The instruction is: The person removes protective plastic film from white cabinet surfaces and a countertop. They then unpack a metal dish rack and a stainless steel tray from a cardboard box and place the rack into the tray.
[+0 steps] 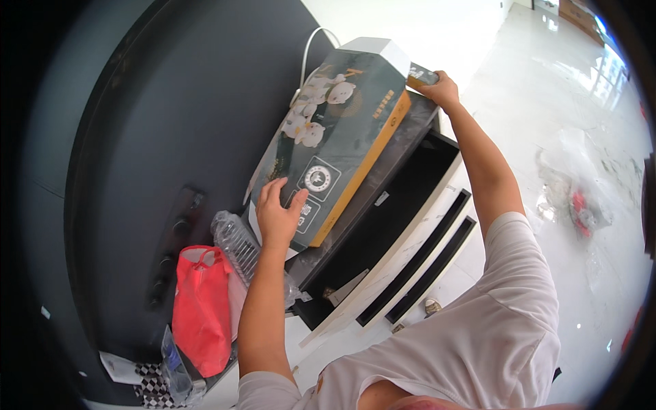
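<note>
A long dark green cardboard box (342, 130) with yellow edges and pictures of white bears lies aslant on top of the cabinet. On its near end rests my left hand (277, 215), with the fingers spread and lying on the printed face. Past the box's far right side, my right hand (441, 89) is closed around the end of a small dark box (421, 74) with a yellowish edge. The fingertips of that hand are partly hidden. Part of the small box's left end is out of sight behind the long one.
Below the box, the cabinet's drawers stand pulled out, with a marbled white drawer front (410, 253). A red bag (203, 311), clear inflated packaging (236, 242) and a checkered cloth (152, 383) lie at the left. Crumpled plastic wrap (570, 181) is on the floor at right.
</note>
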Motion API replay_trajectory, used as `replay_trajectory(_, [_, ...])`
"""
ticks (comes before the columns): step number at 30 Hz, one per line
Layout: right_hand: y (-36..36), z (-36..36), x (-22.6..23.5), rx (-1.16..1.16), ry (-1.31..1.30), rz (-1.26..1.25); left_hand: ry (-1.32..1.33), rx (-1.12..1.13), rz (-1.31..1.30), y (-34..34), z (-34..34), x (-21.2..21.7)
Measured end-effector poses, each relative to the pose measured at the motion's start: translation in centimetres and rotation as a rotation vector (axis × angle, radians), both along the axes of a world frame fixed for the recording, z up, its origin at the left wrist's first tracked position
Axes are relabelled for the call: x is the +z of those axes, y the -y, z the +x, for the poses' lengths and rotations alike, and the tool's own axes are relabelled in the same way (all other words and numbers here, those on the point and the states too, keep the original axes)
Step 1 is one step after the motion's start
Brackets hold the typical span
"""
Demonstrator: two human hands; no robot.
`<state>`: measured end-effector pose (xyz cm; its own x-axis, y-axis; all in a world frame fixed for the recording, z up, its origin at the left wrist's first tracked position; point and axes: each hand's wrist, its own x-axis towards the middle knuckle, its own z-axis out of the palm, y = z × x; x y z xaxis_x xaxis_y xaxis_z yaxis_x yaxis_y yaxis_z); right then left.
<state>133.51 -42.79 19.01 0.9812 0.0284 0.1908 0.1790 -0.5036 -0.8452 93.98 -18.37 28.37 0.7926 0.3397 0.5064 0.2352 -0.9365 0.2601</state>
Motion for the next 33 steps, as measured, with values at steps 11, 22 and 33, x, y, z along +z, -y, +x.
replay_trajectory(11, [2.9,-7.5,15.4,0.161,0.489,0.159,-0.011,0.0,0.004,0.0,0.6,0.1])
replay_trajectory(22, [-16.9,-19.4,13.8,0.217,0.29,-0.615,0.135,-0.014,-0.207,-0.5,-2.2,0.7])
replay_trajectory(33, [-13.7,-20.0,14.0,0.398,0.879,-0.217,0.135,-0.178,0.125,1.5,-19.3,-1.3])
